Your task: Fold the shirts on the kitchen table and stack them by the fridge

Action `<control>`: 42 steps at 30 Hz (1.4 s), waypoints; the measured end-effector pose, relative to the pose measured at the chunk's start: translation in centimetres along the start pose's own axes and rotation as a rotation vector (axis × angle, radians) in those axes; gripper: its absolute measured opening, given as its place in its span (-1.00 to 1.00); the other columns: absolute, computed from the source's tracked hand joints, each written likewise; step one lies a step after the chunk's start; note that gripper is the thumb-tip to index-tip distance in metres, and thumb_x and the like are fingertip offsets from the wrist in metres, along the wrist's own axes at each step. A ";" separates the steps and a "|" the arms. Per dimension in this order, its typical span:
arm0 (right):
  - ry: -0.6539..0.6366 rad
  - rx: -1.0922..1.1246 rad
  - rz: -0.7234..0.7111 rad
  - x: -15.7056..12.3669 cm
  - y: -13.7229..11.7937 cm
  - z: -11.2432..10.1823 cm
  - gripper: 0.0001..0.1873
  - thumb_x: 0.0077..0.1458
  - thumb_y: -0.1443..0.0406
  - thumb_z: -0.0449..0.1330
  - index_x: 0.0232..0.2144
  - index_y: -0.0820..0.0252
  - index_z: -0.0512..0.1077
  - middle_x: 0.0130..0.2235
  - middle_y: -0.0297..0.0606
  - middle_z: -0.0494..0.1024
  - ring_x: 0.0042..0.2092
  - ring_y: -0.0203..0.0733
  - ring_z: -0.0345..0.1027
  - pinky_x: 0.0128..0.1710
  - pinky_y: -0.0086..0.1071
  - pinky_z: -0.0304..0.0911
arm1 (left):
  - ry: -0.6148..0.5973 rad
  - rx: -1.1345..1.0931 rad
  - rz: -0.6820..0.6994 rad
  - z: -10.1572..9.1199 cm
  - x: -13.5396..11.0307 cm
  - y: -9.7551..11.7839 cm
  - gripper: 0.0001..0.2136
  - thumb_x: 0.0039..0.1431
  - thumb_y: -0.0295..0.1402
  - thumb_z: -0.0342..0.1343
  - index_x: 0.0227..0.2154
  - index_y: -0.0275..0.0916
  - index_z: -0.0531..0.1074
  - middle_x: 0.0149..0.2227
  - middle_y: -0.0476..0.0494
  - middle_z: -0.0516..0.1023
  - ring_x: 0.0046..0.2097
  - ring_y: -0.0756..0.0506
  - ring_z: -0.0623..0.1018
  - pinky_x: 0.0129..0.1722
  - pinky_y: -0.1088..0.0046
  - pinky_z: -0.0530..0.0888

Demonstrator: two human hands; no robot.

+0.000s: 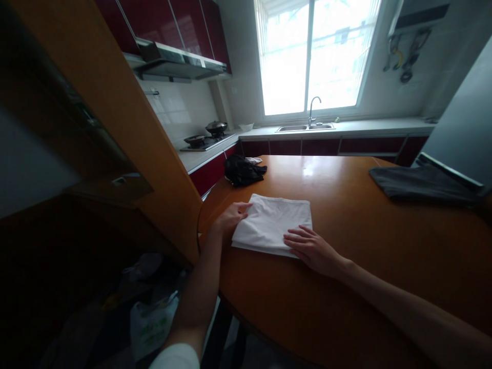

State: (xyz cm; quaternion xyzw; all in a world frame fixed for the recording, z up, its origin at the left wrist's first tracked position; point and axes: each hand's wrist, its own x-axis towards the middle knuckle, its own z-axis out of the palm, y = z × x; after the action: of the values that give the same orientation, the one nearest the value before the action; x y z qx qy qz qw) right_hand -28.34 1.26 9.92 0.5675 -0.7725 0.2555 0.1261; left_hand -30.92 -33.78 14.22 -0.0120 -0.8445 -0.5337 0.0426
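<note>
A folded white cloth (272, 220), perhaps a garment, lies in a flat, roughly square bundle on the wooden table (346, 225). My left hand (230, 216) is at the bundle's left edge, with its fingertips closed on the fabric there. How much cloth sits under those fingers is hidden. My right hand (313, 250) rests flat on the near right corner, fingers stretched out and slightly spread over the fabric. Small creases run across the top of the cloth, and its layered near edge shows.
A crumpled black cloth or bag (244, 170) lies at the table's far left. Dark grey folded fabric (426, 183) lies at the far right. A wooden partition (165, 154) stands close on my left. Behind are a sink (292, 128) and a stove with pans (216, 127).
</note>
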 end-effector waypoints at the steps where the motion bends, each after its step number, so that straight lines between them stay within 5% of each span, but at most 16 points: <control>1: 0.000 0.002 0.002 0.0 -0.1 0.0 -0.63 0.37 0.32 0.03 0.14 0.03 0.46 0.16 -0.18 0.52 0.24 -0.04 0.32 0.33 0.05 0.07 | 0.003 -0.006 -0.009 0.0 0.0 -0.1 -0.47 -0.28 -0.41 0.46 -0.10 -0.26 0.64 0.06 -0.28 0.60 0.07 -0.33 0.54 0.04 0.28 0.44; 10: 0.007 0.000 -0.001 0.1 -0.3 0.2 -0.63 0.38 0.32 0.02 0.14 0.03 0.46 0.18 -0.19 0.50 0.25 -0.05 0.31 0.32 0.03 0.09 | -0.007 0.041 -0.029 -0.2 0.5 -1.2 -0.41 -0.22 -0.40 0.42 0.01 -0.27 0.59 0.14 -0.31 0.53 -0.03 -0.27 0.59 -0.02 0.32 0.48; 22: -0.076 0.085 0.017 -0.4 -0.2 0.9 -0.52 0.36 0.37 -0.03 0.26 0.01 0.34 0.25 -0.20 0.42 0.31 -0.09 0.22 0.34 -0.02 0.08 | 0.021 -0.038 -0.106 -0.1 0.9 -2.8 -0.38 -0.30 -0.47 0.39 -0.01 -0.32 0.58 -0.10 -0.26 0.58 -0.13 -0.17 0.57 -0.17 0.40 0.47; 30: -0.118 0.071 0.000 -0.2 -0.6 0.7 -0.50 0.35 0.37 -0.02 0.28 0.02 0.32 0.31 -0.21 0.34 0.35 -0.08 0.14 0.36 -0.01 0.03 | -0.009 0.096 -0.018 -0.3 0.9 -2.7 -0.38 -0.30 -0.51 0.39 -0.01 -0.27 0.58 -0.08 -0.25 0.60 0.01 -0.30 0.52 0.09 0.20 0.41; 34: -0.130 0.063 -0.016 -0.1 -0.6 0.5 -0.50 0.34 0.38 -0.02 0.28 0.03 0.31 0.31 -0.19 0.33 0.36 -0.07 0.12 0.36 -0.01 0.01 | 0.119 0.423 0.143 1.7 1.4 -1.5 -0.47 -0.05 -0.46 0.31 0.08 -0.20 0.53 0.17 -0.30 0.45 0.24 -0.33 0.35 0.31 0.15 0.17; 38: -0.123 0.061 -0.023 0.0 -0.6 0.4 -0.50 0.34 0.37 -0.01 0.27 0.04 0.32 0.30 -0.18 0.35 0.35 -0.06 0.13 0.36 0.00 0.01 | -0.020 0.561 0.285 5.3 1.8 -0.7 -0.51 0.25 -0.29 0.13 0.24 -0.18 0.36 0.36 -0.28 0.23 0.39 -0.29 0.16 0.37 0.11 0.02; 42: -0.124 0.081 -0.003 -0.1 -1.0 0.4 -0.53 0.35 0.33 0.01 0.26 0.04 0.33 0.30 -0.18 0.35 0.35 -0.05 0.14 0.36 0.01 0.00 | -0.121 0.704 0.192 6.6 1.5 -1.4 -0.45 0.33 -0.10 0.03 0.31 -0.18 0.26 0.43 -0.31 0.04 0.45 -0.39 -0.04 0.36 -0.14 -0.18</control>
State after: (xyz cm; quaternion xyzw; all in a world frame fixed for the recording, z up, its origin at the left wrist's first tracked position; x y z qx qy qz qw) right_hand -27.38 0.87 9.76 0.5882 -0.7669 0.2507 0.0554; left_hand -32.93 -28.48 10.27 -0.1075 -0.9724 -0.2022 0.0440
